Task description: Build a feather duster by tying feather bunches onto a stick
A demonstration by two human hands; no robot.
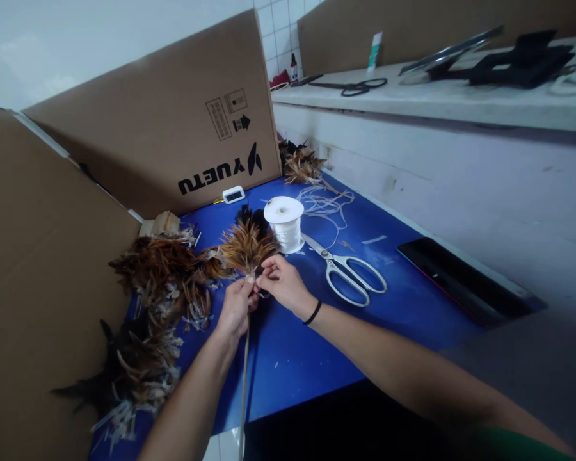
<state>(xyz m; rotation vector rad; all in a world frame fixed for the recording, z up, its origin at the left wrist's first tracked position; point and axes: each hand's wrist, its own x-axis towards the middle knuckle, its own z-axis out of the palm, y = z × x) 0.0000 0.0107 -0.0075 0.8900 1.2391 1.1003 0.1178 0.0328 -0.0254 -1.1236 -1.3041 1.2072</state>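
Observation:
My left hand is closed round a thin stick, just below a tuft of brown and black feathers at its top, like a feather duster. The stick runs down past the table's near edge. My right hand, with a black band at the wrist, pinches at the base of the tuft, touching my left fingertips. What lies between its fingers is too small to make out; a pale strip shows just below. Behind the tuft stands a spool of white ribbon. Silver scissors lie to the right, blades toward the spool.
Loose feathers pile along the left side of the blue table. Cardboard panels wall the left and back. Tangled white ribbon and more feathers lie behind. A phone rests at right, below a ledge holding black scissors.

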